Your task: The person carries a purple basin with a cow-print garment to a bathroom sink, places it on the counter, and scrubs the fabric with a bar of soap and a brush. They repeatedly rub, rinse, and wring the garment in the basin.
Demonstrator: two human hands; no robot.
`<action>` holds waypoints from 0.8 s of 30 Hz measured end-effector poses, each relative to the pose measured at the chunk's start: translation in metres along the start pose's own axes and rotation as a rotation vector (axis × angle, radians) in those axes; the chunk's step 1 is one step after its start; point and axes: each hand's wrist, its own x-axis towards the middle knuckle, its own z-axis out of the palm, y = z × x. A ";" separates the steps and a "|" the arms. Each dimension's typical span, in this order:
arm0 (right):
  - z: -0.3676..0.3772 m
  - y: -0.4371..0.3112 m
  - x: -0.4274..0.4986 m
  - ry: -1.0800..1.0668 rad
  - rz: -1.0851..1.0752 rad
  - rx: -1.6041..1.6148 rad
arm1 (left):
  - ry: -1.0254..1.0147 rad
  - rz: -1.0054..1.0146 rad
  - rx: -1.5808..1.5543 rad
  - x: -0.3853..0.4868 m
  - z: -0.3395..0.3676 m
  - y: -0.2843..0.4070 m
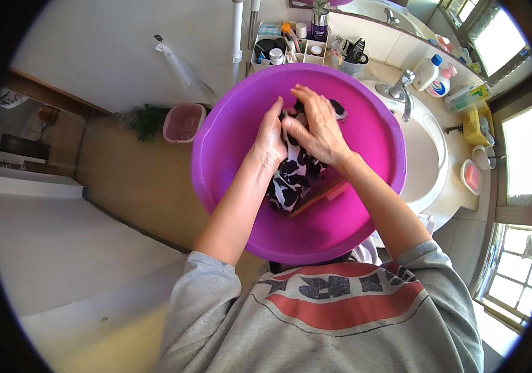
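Both of my hands are inside a large purple plastic basin (pixel 228 200). A black-and-white patterned cloth (pixel 291 179) lies bunched between them, its lower part hanging toward the basin floor. My left hand (pixel 273 133) is at the cloth's left side, palm turned inward, thumb up. My right hand (pixel 317 126) curves over the upper part of the cloth, fingers pointing away from me. An orange-brown flat-edged object (pixel 326 198), perhaps a washboard or brush, lies partly under the cloth and beside my right forearm. How firmly each hand grips is partly hidden.
Right of the basin is a white sink (pixel 426 158) with a chrome faucet (pixel 403 91). Bottles (pixel 426 72), a soap dish (pixel 471 177) and a yellow basket (pixel 475 123) line the counter. Behind the basin stands a cosmetics organizer (pixel 315 49). A pink bin (pixel 184 123) stands on the floor at left.
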 end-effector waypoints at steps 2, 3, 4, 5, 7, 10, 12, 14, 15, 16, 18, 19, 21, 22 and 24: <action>0.001 0.008 -0.012 -0.148 -0.014 -0.040 | 0.008 -0.117 0.088 0.002 -0.013 0.003; -0.001 0.012 -0.014 -0.239 -0.004 -0.080 | -0.078 -0.094 0.166 0.002 -0.021 0.001; -0.004 0.016 -0.015 -0.286 -0.011 -0.126 | -0.097 -0.043 0.365 0.002 -0.029 -0.001; -0.009 0.020 -0.013 -0.442 0.107 -0.122 | -0.223 0.043 0.537 0.001 -0.037 -0.003; -0.018 0.024 -0.010 -0.652 0.139 -0.218 | -0.298 0.049 0.876 -0.003 -0.052 -0.007; -0.030 0.019 -0.010 -0.423 0.062 0.233 | -0.268 0.162 1.322 -0.009 -0.067 -0.004; -0.036 0.012 -0.012 -0.373 0.380 0.666 | -0.240 0.042 1.244 -0.015 -0.073 0.006; -0.042 0.007 -0.012 -0.292 0.520 1.038 | -0.152 -0.099 1.292 -0.021 -0.075 0.021; -0.045 0.006 -0.011 -0.221 0.538 1.047 | -0.089 -0.203 1.320 -0.026 -0.074 0.029; -0.048 0.005 -0.010 -0.222 0.574 1.049 | -0.107 -0.172 1.338 -0.029 -0.071 0.036; -0.054 0.006 -0.006 -0.161 0.589 1.119 | -0.144 -0.061 1.432 -0.039 -0.063 0.052; -0.057 0.008 -0.004 -0.179 0.542 1.114 | -0.166 0.016 1.482 -0.045 -0.057 0.061; -0.059 0.011 -0.002 -0.184 0.370 0.989 | -0.259 0.384 1.103 -0.058 -0.043 0.068; -0.060 0.013 -0.002 -0.214 0.357 1.012 | -0.199 0.356 0.784 -0.064 -0.038 0.081; -0.059 0.015 -0.002 -0.191 0.321 1.054 | -0.208 0.385 0.360 -0.073 -0.028 0.093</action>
